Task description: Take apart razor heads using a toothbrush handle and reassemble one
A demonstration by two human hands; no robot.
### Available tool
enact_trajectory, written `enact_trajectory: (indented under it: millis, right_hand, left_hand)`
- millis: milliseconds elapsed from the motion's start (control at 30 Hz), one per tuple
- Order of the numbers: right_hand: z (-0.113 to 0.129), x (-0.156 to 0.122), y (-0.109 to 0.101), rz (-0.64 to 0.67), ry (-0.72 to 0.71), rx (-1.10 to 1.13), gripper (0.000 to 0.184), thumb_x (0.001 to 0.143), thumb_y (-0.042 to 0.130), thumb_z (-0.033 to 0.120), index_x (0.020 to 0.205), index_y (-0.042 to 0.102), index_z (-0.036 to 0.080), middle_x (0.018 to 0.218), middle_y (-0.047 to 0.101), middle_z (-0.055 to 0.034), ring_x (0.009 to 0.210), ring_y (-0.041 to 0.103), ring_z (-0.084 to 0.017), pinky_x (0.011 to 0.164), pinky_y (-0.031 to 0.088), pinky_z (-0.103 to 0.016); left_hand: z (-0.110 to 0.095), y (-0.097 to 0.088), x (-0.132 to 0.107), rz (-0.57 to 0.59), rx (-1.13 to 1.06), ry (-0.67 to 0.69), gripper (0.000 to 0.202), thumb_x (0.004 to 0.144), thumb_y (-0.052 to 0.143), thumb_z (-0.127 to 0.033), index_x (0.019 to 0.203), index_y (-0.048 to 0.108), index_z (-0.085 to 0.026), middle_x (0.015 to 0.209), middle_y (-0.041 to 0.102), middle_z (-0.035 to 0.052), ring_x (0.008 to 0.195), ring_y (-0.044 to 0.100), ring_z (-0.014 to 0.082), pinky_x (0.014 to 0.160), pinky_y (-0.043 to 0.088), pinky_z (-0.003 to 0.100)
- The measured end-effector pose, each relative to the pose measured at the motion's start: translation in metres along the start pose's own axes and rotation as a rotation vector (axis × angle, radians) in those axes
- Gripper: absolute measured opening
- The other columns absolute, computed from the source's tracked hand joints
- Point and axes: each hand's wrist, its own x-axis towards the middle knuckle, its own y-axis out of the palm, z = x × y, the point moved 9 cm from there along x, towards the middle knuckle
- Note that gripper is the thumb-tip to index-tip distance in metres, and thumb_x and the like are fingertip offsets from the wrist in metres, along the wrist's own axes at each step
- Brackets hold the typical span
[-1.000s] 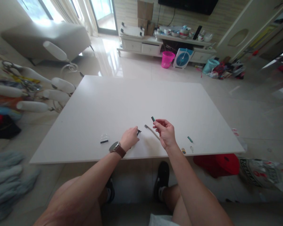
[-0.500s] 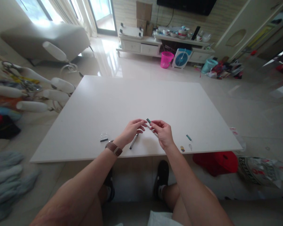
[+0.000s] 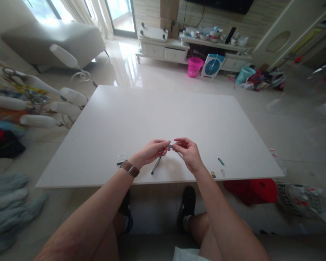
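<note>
A small narrow green-and-dark strip (image 3: 170,146) is held level above the near part of the white table (image 3: 141,119). My left hand (image 3: 156,148) pinches its left end between thumb and fingers. At its right end, my right hand (image 3: 187,148) grips it with thumb and fingertips. What kind of thing it is, I cannot make out. A slim black-and-silver rod (image 3: 156,165), pen-like, lies on the table below my left hand. Part of a second pale rod (image 3: 180,154) shows beside my right hand, which hides the remainder.
Right of my hands lie another green strip (image 3: 221,161), a small yellow-and-dark piece (image 3: 213,174) and a small clear piece (image 3: 222,173). A clear piece with a dark bar (image 3: 121,159) is by my left wrist. A white-shaded lamp (image 3: 73,97) stands left of the table.
The strip has turned from slanting upward to lying level between my hands. My left fingers have closed on its left end. The view has shifted slightly.
</note>
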Motion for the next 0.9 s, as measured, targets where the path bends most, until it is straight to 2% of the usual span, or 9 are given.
enact_trajectory:
  millis: [200, 333, 433, 533, 600, 733, 900]
  right_hand:
    - [-0.001, -0.004, -0.001, -0.029, -0.001, 0.022, 0.034, 0.064, 0.086, 0.031, 0.092, 0.071, 0.018, 0.078, 0.071, -0.001, 0.071, 0.064, -0.013, 0.072, 0.051, -0.027]
    - [0.001, -0.004, -0.01, -0.071, -0.02, -0.045, 0.031, 0.072, 0.078, 0.041, 0.09, 0.069, 0.018, 0.079, 0.071, -0.0023, 0.071, 0.065, -0.015, 0.071, 0.052, -0.029]
    - [0.005, -0.003, -0.026, -0.135, -0.056, -0.383, 0.024, 0.08, 0.069, 0.041, 0.085, 0.069, 0.018, 0.08, 0.071, -0.0039, 0.072, 0.065, -0.016, 0.072, 0.051, -0.03]
    - [-0.002, -0.001, -0.036, -0.122, -0.063, -0.856, 0.011, 0.08, 0.066, 0.026, 0.085, 0.07, 0.017, 0.086, 0.071, -0.0049, 0.075, 0.063, -0.016, 0.074, 0.049, -0.029]
    - [-0.015, 0.0, -0.041, -0.082, -0.039, -1.075, 0.012, 0.079, 0.065, 0.019, 0.089, 0.07, 0.017, 0.094, 0.07, -0.0066, 0.08, 0.063, -0.016, 0.077, 0.048, -0.028]
    - [-0.04, 0.002, -0.048, 0.004, -0.013, -1.342, 0.015, 0.082, 0.065, 0.02, 0.096, 0.068, 0.015, 0.102, 0.067, -0.0095, 0.095, 0.06, -0.019, 0.087, 0.043, -0.029]
    - [-0.059, 0.003, -0.055, 0.05, 0.067, -1.454, 0.014, 0.085, 0.056, 0.013, 0.096, 0.064, 0.017, 0.094, 0.066, -0.0076, 0.09, 0.059, -0.019, 0.08, 0.04, -0.029]
  left_hand:
    - [0.006, 0.004, -0.003, 0.057, 0.123, -0.015, 0.025, 0.073, 0.083, -0.032, 0.082, 0.072, -0.012, 0.079, 0.066, 0.0043, 0.065, 0.055, 0.0061, 0.063, 0.043, 0.019]
    - [0.009, 0.005, -0.004, 0.038, 0.086, -0.017, 0.024, 0.071, 0.084, -0.028, 0.082, 0.07, -0.013, 0.081, 0.069, 0.0048, 0.069, 0.06, 0.0081, 0.066, 0.046, 0.021]
    - [0.005, 0.0, -0.004, -0.016, 0.042, 0.024, 0.022, 0.071, 0.084, -0.024, 0.081, 0.069, -0.012, 0.077, 0.068, 0.004, 0.067, 0.06, 0.008, 0.067, 0.047, 0.021]
    - [0.0, -0.013, -0.003, -0.139, -0.032, 0.06, 0.018, 0.072, 0.082, -0.019, 0.08, 0.068, -0.011, 0.077, 0.068, 0.0043, 0.069, 0.064, 0.0086, 0.069, 0.051, 0.02]
    - [-0.004, -0.021, -0.003, -0.215, -0.087, 0.079, 0.014, 0.074, 0.08, -0.015, 0.079, 0.067, -0.011, 0.079, 0.069, 0.0052, 0.072, 0.066, 0.009, 0.072, 0.053, 0.019]
    - [-0.01, -0.028, -0.003, -0.271, -0.15, 0.104, 0.006, 0.08, 0.073, -0.011, 0.084, 0.068, -0.01, 0.086, 0.071, 0.0078, 0.077, 0.069, 0.0099, 0.076, 0.055, 0.019]
    - [-0.012, -0.029, -0.001, -0.268, -0.187, 0.096, 0.003, 0.083, 0.069, -0.01, 0.085, 0.068, -0.008, 0.086, 0.072, 0.0098, 0.078, 0.07, 0.012, 0.079, 0.056, 0.022]
